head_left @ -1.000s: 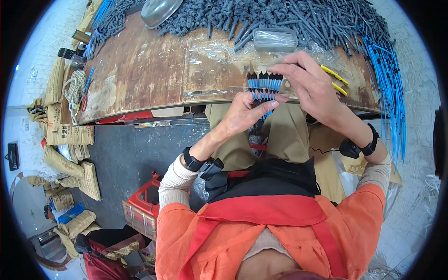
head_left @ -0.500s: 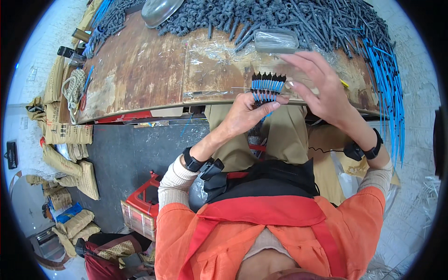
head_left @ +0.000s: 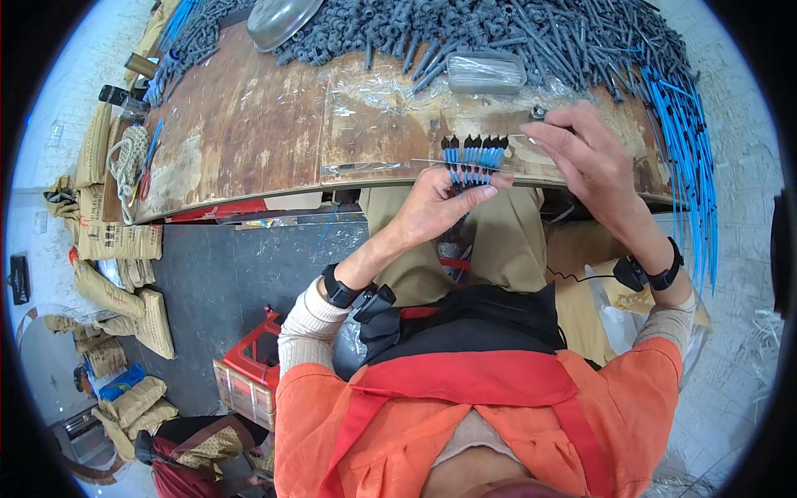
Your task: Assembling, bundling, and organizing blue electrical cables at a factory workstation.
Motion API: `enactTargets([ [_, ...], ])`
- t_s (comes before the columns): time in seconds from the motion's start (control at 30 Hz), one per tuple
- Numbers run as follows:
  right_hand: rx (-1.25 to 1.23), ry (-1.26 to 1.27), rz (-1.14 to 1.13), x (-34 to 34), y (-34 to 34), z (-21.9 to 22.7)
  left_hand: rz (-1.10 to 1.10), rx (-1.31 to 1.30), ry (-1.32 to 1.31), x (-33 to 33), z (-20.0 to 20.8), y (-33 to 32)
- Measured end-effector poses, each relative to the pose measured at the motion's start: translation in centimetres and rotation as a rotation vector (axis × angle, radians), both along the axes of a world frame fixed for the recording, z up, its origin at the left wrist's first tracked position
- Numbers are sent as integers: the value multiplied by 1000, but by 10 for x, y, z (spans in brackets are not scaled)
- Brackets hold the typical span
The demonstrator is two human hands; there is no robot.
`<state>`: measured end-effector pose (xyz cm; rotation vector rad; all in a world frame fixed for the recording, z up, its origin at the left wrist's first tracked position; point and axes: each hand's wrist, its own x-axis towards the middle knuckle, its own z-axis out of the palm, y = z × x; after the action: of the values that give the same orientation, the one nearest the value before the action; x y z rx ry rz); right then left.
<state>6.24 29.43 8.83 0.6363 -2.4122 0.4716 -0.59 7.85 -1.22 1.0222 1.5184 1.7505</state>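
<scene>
My left hand (head_left: pixel 438 205) is closed around a bundle of thin blue rods (head_left: pixel 473 156) with black tips, fanned out side by side just over the table's near edge. A fine wire-like strand (head_left: pixel 427 159) crosses the bundle and sticks out to the left. To the right of the tips is my right hand (head_left: pixel 588 156), its thumb and forefinger pinched together. From that pinch a thin pale strip (head_left: pixel 512 135) points toward the rods; its kind is too small to tell. The lower ends of the rods are hidden behind my left hand.
A clear tray (head_left: pixel 486 75) of thin clear strips lies on the worn wooden table (head_left: pixel 249 124). Behind it is a heap of grey plastic parts (head_left: pixel 398 33) with a metal bowl (head_left: pixel 281 21). Blue rods (head_left: pixel 701 183) hang over the right edge; rope (head_left: pixel 131 162) lies left.
My right hand has gone from spread fingers to a pinch and moved slightly down and right of the rods. The black tips have separated into small groups. My left hand stays nearly still.
</scene>
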Motion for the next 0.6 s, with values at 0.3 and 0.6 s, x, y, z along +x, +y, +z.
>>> enactTargets([
  [0.3, 25, -63, 42, 4, -7, -2, 22, 42, -22, 5, 1, 2],
  [0.6, -1106, -770, 234, -25, -8, -14, 96, 75, -187, 36, 58, -6],
])
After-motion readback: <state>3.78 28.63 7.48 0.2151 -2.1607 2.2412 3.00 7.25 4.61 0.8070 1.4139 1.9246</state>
